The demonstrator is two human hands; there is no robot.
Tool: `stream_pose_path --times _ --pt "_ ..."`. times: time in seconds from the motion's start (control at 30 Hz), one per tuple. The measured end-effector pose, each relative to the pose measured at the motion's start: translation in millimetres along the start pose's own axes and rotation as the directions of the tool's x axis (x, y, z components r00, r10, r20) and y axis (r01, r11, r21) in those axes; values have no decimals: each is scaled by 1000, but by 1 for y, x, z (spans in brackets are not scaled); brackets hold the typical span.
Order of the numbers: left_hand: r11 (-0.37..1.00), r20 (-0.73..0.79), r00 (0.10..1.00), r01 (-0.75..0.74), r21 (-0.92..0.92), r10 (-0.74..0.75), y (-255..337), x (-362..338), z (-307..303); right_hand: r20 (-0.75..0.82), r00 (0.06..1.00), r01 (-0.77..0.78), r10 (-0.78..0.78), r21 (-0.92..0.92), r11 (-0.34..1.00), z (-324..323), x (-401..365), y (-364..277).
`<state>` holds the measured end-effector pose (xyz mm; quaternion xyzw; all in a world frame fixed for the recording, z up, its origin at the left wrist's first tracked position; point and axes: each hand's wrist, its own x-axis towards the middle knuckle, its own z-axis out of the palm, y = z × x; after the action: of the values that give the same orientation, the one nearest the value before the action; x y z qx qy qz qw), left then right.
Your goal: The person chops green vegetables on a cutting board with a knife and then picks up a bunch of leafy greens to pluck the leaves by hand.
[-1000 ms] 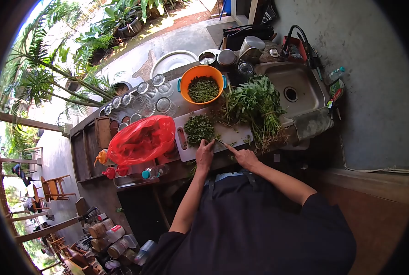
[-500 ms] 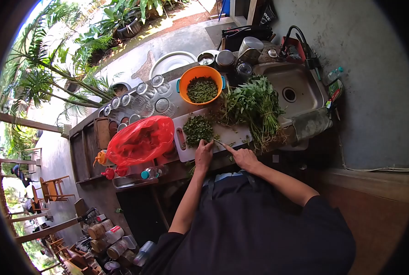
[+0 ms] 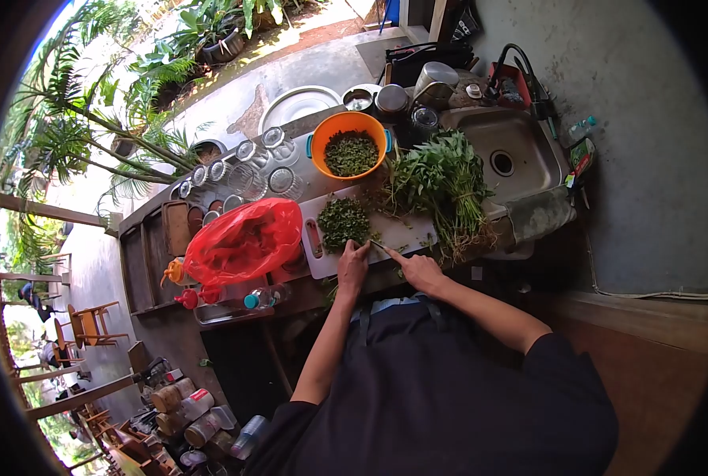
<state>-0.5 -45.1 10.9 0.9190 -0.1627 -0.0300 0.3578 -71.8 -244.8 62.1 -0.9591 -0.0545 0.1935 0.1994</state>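
Note:
A white cutting board (image 3: 405, 230) lies on the counter with a heap of chopped greens (image 3: 343, 221) on its left part. My left hand (image 3: 353, 266) rests at the board's near edge, fingers bent onto greens just below the heap. My right hand (image 3: 419, 271) grips a knife (image 3: 381, 247) whose blade points toward the left hand. A big bunch of leafy green stalks (image 3: 440, 186) lies on the board's right side. Behind the board stands an orange bowl (image 3: 349, 147) holding chopped greens.
A red plastic bag (image 3: 244, 242) sits left of the board, with several upturned glasses (image 3: 251, 170) behind it. A steel sink (image 3: 509, 155) is at the right, pots (image 3: 392, 99) behind the bowl. Bottles (image 3: 263, 299) lie at the counter's near edge.
Both hands stay at the board's near edge; the knife and my right hand shifted only slightly.

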Motion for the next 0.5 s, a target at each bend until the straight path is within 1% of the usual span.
stream_pose_path --times 0.1,0.17,0.37,0.5 --pt "1000 -5 1000 -5 -6 5 2 1 0 -23 1000 5 -5 10 1000 15 2 7" --pt "1000 -9 1000 -10 12 10 4 1 -2 -68 997 22 -21 11 1000 26 5 12" --pt "1000 -8 1000 -3 -2 3 13 -1 -6 -38 999 24 -24 -15 1000 21 5 10" --pt "1000 -16 1000 -8 -5 8 5 -1 -2 -28 999 34 -35 -15 999 18 -4 15"
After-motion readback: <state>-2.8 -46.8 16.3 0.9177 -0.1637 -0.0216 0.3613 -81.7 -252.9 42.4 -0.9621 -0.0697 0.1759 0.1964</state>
